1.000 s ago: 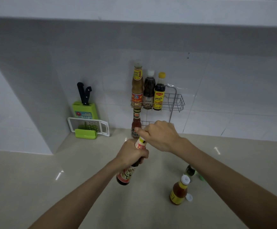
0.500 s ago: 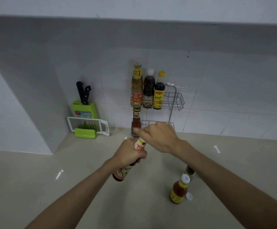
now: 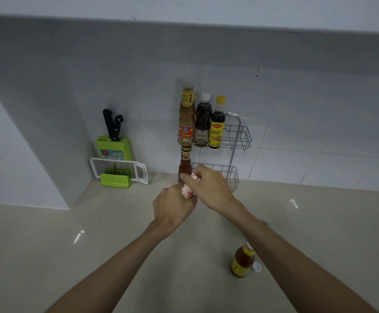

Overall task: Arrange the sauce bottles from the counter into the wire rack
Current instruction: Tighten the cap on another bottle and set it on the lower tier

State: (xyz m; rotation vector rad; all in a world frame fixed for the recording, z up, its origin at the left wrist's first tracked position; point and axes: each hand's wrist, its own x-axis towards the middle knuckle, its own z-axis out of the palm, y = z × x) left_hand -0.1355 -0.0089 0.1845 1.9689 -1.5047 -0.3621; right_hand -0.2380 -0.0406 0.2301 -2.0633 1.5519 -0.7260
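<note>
Left hand (image 3: 172,208) gripping sauce bottle (image 3: 187,191), right hand (image 3: 209,188) on its cap, before wire rack (image 3: 240,137)

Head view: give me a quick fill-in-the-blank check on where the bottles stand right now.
The upper shelf of the wire rack holds ___ bottles.
The lower shelf holds ___ bottle, a red one.
The bottle in both hands has its body in the ___ hand.
The orange bottle stands on the ___.

Missing: three; one; left; counter
</note>
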